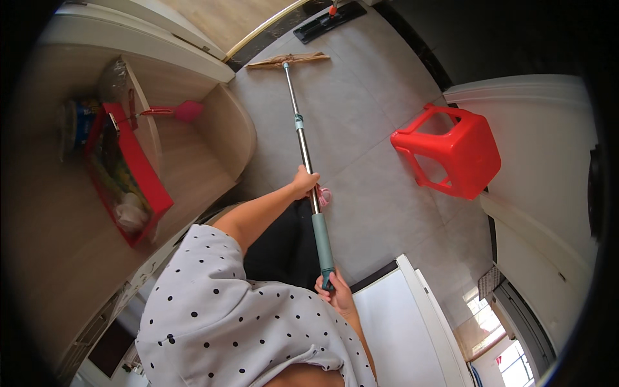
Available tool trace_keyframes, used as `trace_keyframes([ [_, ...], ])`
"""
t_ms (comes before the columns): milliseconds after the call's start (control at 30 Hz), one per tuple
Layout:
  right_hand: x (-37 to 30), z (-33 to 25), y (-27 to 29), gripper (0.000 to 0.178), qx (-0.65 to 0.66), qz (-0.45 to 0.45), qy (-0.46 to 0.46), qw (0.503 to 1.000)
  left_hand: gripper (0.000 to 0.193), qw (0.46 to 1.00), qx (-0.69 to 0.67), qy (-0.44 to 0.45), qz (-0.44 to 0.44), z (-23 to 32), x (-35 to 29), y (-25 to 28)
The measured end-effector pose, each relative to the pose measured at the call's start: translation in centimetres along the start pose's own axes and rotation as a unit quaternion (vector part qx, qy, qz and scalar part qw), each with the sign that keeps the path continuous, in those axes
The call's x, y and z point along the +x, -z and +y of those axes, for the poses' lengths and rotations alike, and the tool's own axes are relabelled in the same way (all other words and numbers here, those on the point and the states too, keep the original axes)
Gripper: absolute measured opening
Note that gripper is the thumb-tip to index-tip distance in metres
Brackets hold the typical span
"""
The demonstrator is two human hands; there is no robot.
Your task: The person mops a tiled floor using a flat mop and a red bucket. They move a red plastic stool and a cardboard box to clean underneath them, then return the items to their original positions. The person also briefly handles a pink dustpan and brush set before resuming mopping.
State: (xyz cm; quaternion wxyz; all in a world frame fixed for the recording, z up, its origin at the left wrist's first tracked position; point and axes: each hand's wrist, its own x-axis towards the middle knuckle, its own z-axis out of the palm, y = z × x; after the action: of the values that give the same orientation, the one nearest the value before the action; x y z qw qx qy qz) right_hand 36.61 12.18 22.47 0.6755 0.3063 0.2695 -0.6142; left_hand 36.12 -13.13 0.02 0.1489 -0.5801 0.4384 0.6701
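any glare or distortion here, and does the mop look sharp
Head view: the window at lower right is washed out; head view: fisheye distortion curves straight edges toward a black rim; head view: the flat mop looks reasonably sharp, with bright highlights along its metal pole.

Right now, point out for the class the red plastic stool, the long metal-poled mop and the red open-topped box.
Red plastic stool (472,152), head view: its solid body.
Long metal-poled mop (304,148), head view: its bare silver pole.
Red open-topped box (139,159), head view: its right-hand wall.
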Motion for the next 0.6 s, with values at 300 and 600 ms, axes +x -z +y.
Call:
trace_keyframes([
  [300,-7.7,2.4,-4.7,0.023,-0.259,0.313,-0.009,0.914,0.04,0.989,0.133,0.065,-0.031,-5.1,-9.6,-5.4],
  [600,-4.8,2.2,-4.3,0.038,-0.185,0.275,-0.061,0.942,0.037,0.995,0.084,0.01,-0.045,-4.4,-9.0,-4.7],
])
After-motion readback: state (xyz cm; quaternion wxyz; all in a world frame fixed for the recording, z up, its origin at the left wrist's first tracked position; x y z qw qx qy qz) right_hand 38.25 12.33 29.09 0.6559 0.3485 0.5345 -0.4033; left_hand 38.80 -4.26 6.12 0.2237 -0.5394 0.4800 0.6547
